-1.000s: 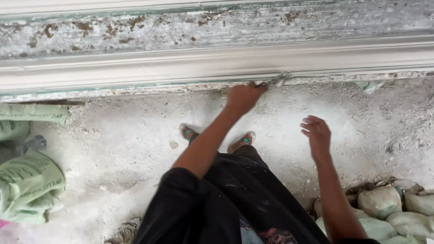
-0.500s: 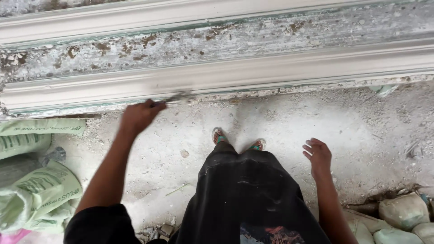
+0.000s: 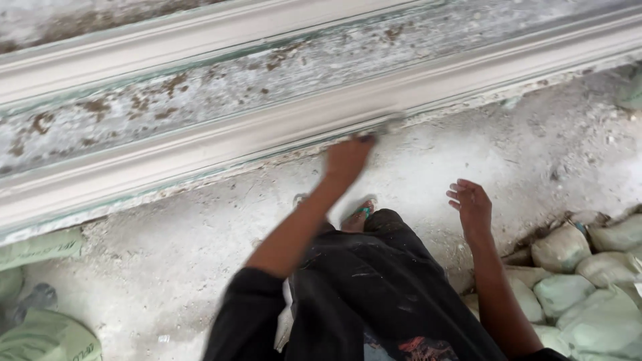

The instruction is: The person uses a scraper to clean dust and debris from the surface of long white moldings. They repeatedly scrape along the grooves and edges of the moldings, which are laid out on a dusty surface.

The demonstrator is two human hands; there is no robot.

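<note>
Left hand works a blurred tool along a pale moulding; right hand hangs free.

A thin grey metal blade (image 3: pixel 388 124), motion-blurred, sits at the lower edge of the long off-white plaster moulding (image 3: pixel 200 157) that runs aslant across the view. The left hand (image 3: pixel 346 159) is clenched around the blade's handle end, arm outstretched. The right hand (image 3: pixel 473 206) hovers apart over the dusty grey concrete floor (image 3: pixel 167 247), fingers loosely spread, grasping nothing. Black paint-flecked trousers (image 3: pixel 374 287) fill the lower centre. Pale stuffed sacks (image 3: pixel 588 267) are heaped at lower right; green printed bags (image 3: pixel 40 334) lie at lower left.
</note>
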